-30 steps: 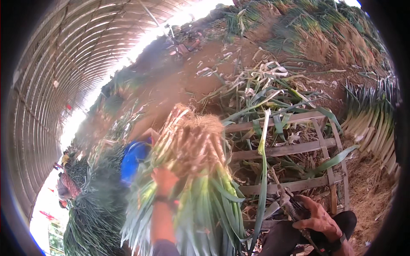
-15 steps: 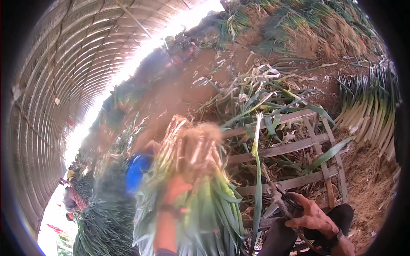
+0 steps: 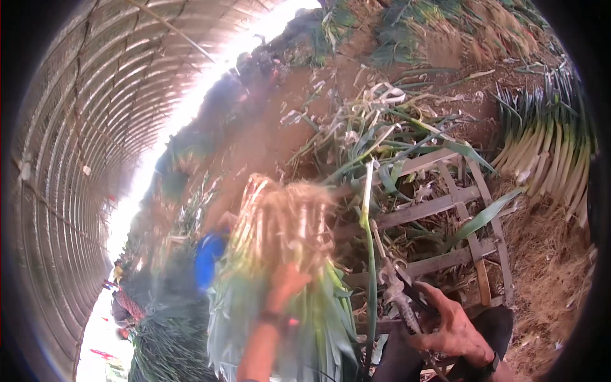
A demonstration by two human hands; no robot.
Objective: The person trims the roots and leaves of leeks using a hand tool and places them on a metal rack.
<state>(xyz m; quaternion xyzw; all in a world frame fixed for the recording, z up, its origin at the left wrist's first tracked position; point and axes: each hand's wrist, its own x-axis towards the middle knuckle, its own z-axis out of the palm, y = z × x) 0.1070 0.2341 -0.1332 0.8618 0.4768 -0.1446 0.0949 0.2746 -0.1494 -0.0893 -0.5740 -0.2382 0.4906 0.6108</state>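
Note:
A thick bundle of leeks [image 3: 305, 248] stands in front of me, roots up and green leaves hanging down. My left hand [image 3: 289, 283] is closed on its stalks, blurred by motion, with a dark band at the wrist. To the right, my right hand [image 3: 449, 325] is wrapped round a grey metal gun-shaped tool [image 3: 400, 296], whose thin nozzle points up and away toward the slatted frame. A single long leek leaf [image 3: 367, 254] hangs between the bundle and the tool.
A slatted wooden frame [image 3: 439, 207] lies ahead right, with trimmed leaves [image 3: 375, 121] beyond. Cleaned leeks [image 3: 547, 134] lie far right, above loose roots [image 3: 541, 274]. Dark green leaves [image 3: 172, 340] are piled left, near a blurred blue object [image 3: 209, 261] and another person [image 3: 124, 309].
My left hand has shifted right across the stalks. The right hand and the gun-shaped tool appear farther left, and the whole view has turned slightly.

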